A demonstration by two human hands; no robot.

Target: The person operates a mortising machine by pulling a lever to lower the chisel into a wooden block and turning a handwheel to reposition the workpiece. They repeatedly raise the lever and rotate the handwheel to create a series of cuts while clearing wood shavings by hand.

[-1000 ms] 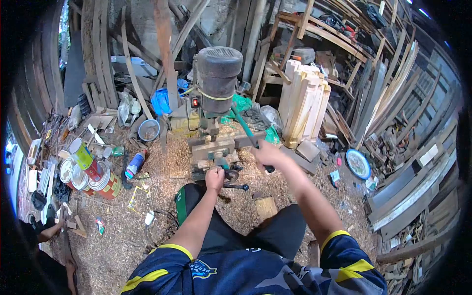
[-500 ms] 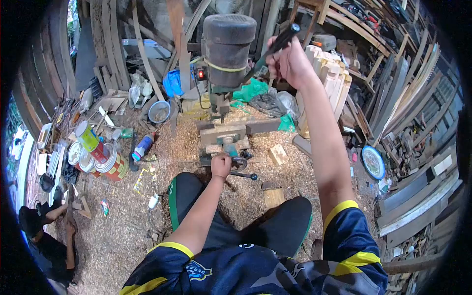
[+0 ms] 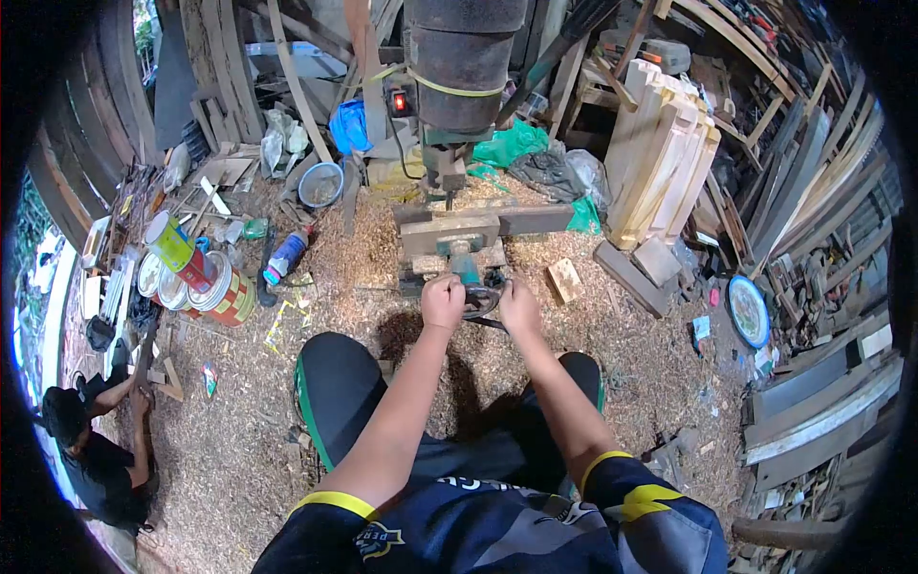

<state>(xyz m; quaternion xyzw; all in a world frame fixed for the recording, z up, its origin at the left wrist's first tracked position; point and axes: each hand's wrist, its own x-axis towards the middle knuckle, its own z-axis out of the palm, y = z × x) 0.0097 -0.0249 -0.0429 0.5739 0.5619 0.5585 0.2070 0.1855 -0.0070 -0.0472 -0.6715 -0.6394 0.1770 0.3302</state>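
Note:
A drilling machine with a dark motor (image 3: pixel 464 57) and a red lit switch (image 3: pixel 399 99) stands in front of me on the sawdust floor. A wooden bar (image 3: pixel 483 228) lies across its table under the bit. My left hand (image 3: pixel 443 300) and my right hand (image 3: pixel 519 308) are both closed on the small handwheel (image 3: pixel 481 302) at the front of the table, one on each side. The machine's long feed lever (image 3: pixel 564 38) points up to the right with no hand on it. My knees in dark trousers are just below the hands.
Several paint cans (image 3: pixel 196 282) and a blue bottle (image 3: pixel 285 256) lie to the left. A stack of pale cut boards (image 3: pixel 665 153) stands at the right, with a small wood block (image 3: pixel 564 279) and a blue plate (image 3: pixel 748 311) nearby. Another person (image 3: pixel 96 459) crouches at lower left.
My right hand let go of the raised feed lever and came down to the handwheel beside my left hand. The lever stays up. My view moved closer to the machine.

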